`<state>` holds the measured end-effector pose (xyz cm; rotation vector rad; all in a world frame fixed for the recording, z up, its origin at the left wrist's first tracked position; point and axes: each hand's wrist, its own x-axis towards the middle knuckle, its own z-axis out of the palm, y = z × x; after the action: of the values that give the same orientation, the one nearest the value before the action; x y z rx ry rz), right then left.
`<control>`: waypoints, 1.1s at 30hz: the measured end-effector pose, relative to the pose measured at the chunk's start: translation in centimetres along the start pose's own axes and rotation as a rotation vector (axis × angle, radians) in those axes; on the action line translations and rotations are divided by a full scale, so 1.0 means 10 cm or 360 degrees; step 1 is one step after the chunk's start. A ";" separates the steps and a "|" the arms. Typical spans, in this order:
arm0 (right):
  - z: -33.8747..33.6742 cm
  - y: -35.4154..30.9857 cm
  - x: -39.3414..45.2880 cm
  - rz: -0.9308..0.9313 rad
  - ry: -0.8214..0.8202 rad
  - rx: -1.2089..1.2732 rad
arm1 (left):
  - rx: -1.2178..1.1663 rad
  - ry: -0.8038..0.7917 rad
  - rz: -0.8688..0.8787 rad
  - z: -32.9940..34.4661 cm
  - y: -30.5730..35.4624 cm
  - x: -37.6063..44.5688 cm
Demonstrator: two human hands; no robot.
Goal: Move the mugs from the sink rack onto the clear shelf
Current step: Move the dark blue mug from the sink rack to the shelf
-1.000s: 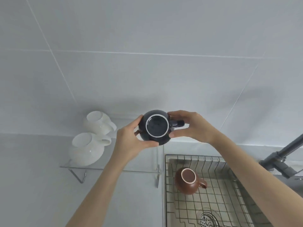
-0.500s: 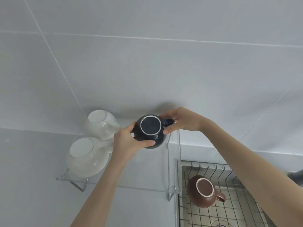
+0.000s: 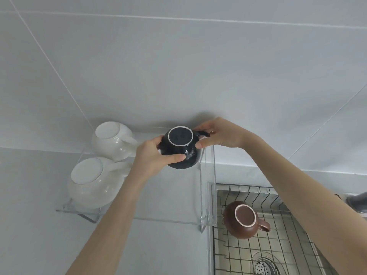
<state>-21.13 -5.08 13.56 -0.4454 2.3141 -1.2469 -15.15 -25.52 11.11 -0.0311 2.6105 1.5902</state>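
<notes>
A black mug (image 3: pixel 180 147) is upside down over the right part of the clear shelf (image 3: pixel 172 199), near the wall. My left hand (image 3: pixel 153 155) grips its left side and my right hand (image 3: pixel 220 133) holds its handle and right side. Whether the mug rests on the shelf I cannot tell. Two white mugs (image 3: pixel 89 183) (image 3: pixel 112 140) stand upside down on the shelf's left part. A brown mug (image 3: pixel 243 220) sits upside down on the wire sink rack (image 3: pixel 278 245) at the lower right.
The shelf has a raised clear end wall (image 3: pixel 208 175) at its right edge, beside the sink. A sink drain (image 3: pixel 265 265) shows under the rack. A dark faucet part (image 3: pixel 357 201) sits at the right edge. The tiled wall rises directly behind the shelf.
Both hands have carried the black mug from above the sink's edge leftward and back, over the shelf's right part. The view has shifted closer to the shelf.
</notes>
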 end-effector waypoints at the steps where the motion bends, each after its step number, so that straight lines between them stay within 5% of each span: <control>1: 0.00 0.00 0.00 0.0006 0.0005 0.0000 | 0.0005 -0.0008 0.0002 0.00 0.00 0.00; 8: 0.04 -0.03 -0.05 0.0021 0.0140 -0.0013 | 0.0097 -0.0059 -0.0083 0.00 0.11 -0.04; 11: 0.00 -0.07 -0.27 -0.0045 0.0554 -0.0001 | 0.0265 0.0077 -0.0108 0.06 0.29 -0.17; 15: -0.14 0.04 -0.96 -0.0120 0.1012 0.0279 | 0.0213 0.0345 0.0316 0.32 0.59 -0.55; 20: 0.04 0.62 -1.74 0.0106 0.1260 0.0445 | 0.0294 0.0041 0.0746 0.99 0.59 -1.05; 24: 0.41 1.20 -2.11 0.0407 0.1228 0.0394 | 0.0410 -0.0323 0.0522 1.53 0.26 -1.26; 33: 0.89 2.00 -2.02 0.0658 0.0898 0.0366 | 0.0526 -0.0590 -0.0097 2.12 -0.31 -1.06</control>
<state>-0.53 9.28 -2.48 0.5063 2.4685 -1.5283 -3.12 -8.46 -0.43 0.1854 2.5059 1.0108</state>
